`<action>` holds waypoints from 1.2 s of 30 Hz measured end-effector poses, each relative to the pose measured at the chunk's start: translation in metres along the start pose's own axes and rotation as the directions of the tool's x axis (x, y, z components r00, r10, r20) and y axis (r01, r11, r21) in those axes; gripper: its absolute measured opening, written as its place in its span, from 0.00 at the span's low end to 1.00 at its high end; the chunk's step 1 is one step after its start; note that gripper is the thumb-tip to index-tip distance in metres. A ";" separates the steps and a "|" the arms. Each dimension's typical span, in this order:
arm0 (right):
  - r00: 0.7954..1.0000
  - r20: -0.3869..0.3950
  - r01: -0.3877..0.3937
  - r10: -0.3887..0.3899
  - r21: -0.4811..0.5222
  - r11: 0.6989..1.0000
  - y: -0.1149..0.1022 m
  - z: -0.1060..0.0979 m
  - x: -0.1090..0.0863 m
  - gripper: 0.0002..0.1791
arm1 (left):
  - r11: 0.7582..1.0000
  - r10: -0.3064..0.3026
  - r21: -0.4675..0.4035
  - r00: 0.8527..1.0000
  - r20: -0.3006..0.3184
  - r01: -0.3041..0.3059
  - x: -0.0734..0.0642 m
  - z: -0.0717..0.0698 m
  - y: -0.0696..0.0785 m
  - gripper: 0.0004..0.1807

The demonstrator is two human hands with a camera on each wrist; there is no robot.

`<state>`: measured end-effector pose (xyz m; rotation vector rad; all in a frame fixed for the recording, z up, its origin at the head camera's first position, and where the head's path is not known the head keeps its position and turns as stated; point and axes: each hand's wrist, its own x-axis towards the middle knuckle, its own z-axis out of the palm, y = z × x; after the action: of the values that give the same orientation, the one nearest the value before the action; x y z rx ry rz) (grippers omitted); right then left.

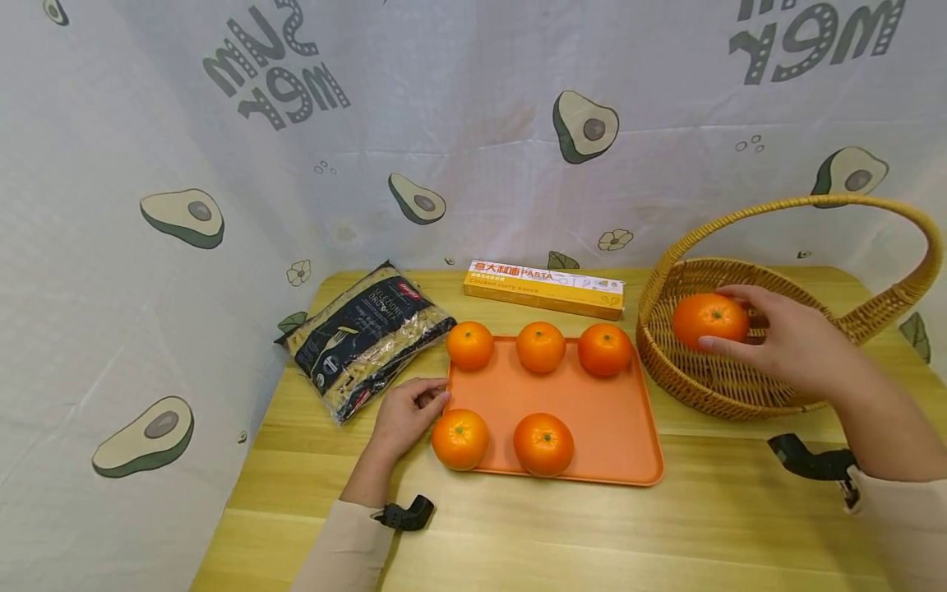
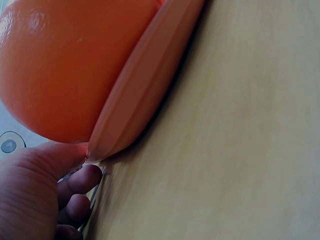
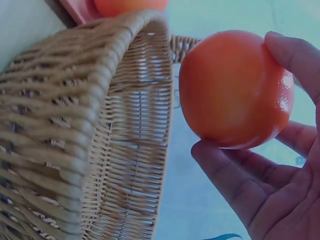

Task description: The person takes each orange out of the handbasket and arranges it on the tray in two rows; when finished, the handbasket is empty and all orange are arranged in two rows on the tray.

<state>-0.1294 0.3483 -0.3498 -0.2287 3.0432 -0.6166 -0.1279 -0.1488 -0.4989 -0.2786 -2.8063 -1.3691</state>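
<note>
My right hand grips an orange between thumb and fingers, over the wicker basket. In the right wrist view this orange is above the basket's rim, fingertips pressed against its skin. At the left edge of the orange tray, my left hand pinches the rim; the left wrist view has the thumb on the rim and the other fingers curled beside it. Three oranges sit along the tray's far side and two more oranges along its near side.
A dark bag of pasta lies left of the tray. Behind the tray is a yellow pasta box. The basket's tall handle arches above it. A white curtain with avocado prints hangs behind the wooden table.
</note>
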 end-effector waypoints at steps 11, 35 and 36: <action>0.999 -0.033 -0.024 0.027 0.093 0.995 -0.013 0.011 -0.022 0.47 | 1.000 0.028 0.002 1.000 -0.006 -0.028 0.000 -0.001 0.001 0.15; 0.992 -0.011 0.123 -0.123 0.183 0.975 -0.049 0.051 -0.057 0.38 | 0.999 0.036 0.001 0.999 -0.010 -0.036 0.000 -0.001 0.001 0.15; 0.991 -0.011 0.134 -0.134 0.182 0.974 -0.050 0.053 -0.058 0.38 | 0.999 0.035 0.001 0.999 -0.010 -0.035 0.000 -0.001 0.002 0.15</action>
<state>-0.0619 0.2915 -0.3795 -0.4306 2.9628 -0.8971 -0.1278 -0.1487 -0.4969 -0.3179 -2.7802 -1.3591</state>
